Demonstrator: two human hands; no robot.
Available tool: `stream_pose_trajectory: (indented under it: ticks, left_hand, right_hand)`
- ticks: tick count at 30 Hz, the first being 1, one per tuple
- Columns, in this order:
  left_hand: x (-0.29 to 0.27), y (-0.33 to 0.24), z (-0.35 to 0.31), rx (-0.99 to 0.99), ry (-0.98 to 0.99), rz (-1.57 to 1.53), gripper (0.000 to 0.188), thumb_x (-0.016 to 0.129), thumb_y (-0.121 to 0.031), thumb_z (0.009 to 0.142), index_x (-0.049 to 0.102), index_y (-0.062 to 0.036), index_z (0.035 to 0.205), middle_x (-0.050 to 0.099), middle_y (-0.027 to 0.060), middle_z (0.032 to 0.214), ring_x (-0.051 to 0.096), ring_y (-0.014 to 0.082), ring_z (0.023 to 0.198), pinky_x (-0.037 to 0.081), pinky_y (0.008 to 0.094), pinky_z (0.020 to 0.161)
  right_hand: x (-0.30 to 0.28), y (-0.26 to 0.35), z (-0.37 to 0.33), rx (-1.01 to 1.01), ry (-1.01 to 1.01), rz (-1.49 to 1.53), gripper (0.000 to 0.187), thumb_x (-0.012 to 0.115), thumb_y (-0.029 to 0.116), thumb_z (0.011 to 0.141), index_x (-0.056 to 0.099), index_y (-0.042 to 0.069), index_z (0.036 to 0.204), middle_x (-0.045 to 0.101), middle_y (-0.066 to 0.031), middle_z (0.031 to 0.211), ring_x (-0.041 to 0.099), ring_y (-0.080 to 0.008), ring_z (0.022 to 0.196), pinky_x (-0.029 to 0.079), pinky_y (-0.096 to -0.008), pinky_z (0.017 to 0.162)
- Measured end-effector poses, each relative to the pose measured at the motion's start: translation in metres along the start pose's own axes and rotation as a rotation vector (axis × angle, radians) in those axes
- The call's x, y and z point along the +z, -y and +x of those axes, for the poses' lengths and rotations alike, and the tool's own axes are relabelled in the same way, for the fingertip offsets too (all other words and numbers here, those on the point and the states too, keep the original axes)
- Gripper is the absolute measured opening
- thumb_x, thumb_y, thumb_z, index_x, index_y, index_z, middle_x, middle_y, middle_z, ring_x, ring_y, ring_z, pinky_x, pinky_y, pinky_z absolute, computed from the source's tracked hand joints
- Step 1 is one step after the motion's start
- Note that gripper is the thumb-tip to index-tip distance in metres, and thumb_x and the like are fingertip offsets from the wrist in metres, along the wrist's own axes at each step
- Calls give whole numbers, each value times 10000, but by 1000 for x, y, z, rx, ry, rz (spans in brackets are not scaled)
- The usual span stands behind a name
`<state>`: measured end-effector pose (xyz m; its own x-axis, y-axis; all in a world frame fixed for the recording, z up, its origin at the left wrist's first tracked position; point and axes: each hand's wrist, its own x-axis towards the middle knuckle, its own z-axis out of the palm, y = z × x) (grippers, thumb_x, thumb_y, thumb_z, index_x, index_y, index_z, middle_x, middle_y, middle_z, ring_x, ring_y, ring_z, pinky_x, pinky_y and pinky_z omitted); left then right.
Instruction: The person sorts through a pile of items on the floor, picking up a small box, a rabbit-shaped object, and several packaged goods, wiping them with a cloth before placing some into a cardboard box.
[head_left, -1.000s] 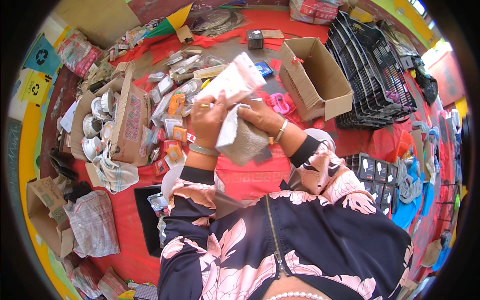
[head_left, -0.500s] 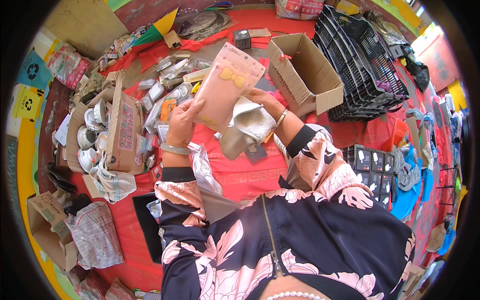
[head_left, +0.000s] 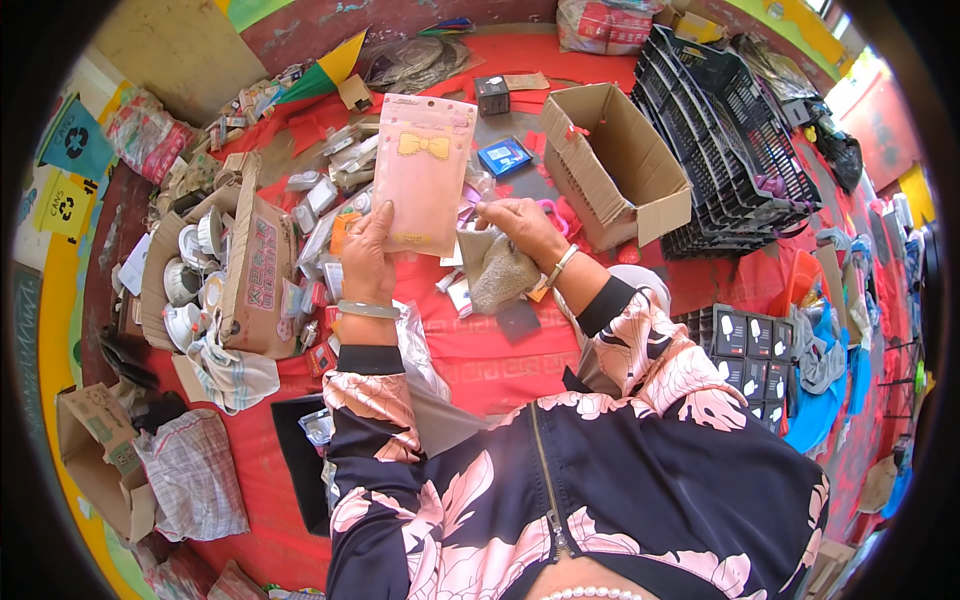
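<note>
My left hand grips the lower left corner of a flat pink pouch with a yellow bow printed on it, thumb on the front. The pouch stands nearly upright, facing me. Beside it, my right hand is closed on a grey-beige cloth, which hangs from the fingers. Below the cloth lies a small dark square on the red sheet. A blue packet lies beyond my right hand.
An open cardboard box stands ahead to the right, next to black plastic crates. On the left, another carton holds white lamp fittings. Small black boxes sit at right. A checked cloth bag rests at lower left.
The pouch has moved left and turned more upright, away from my right hand. The cloth now hangs lower, its pale side turned away. The blue packet has come into view.
</note>
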<state>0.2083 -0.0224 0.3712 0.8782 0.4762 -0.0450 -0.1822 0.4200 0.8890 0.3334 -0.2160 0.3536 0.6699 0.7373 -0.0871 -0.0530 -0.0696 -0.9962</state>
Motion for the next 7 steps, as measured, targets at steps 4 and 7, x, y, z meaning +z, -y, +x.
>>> stream_pose_trajectory:
  ticks: [4, 7]
  left_hand:
    - [3, 6, 0, 24, 7, 22, 256, 602, -208, 860, 609, 38, 931, 647, 85, 766, 614, 142, 568, 477, 222, 465]
    - [7, 16, 0, 12, -20, 0, 253, 622, -180, 844, 610, 41, 968, 655, 66, 796, 627, 128, 643, 478, 184, 535]
  right_hand:
    - [10, 1, -3, -8, 82, 159, 344, 656, 286, 826, 638, -11, 999, 636, -39, 900, 560, -98, 806, 456, -253, 716]
    - [8, -8, 1, 48, 177, 259, 414, 680, 301, 807, 621, -8, 1076, 643, -76, 952, 566, -109, 832, 460, -251, 757]
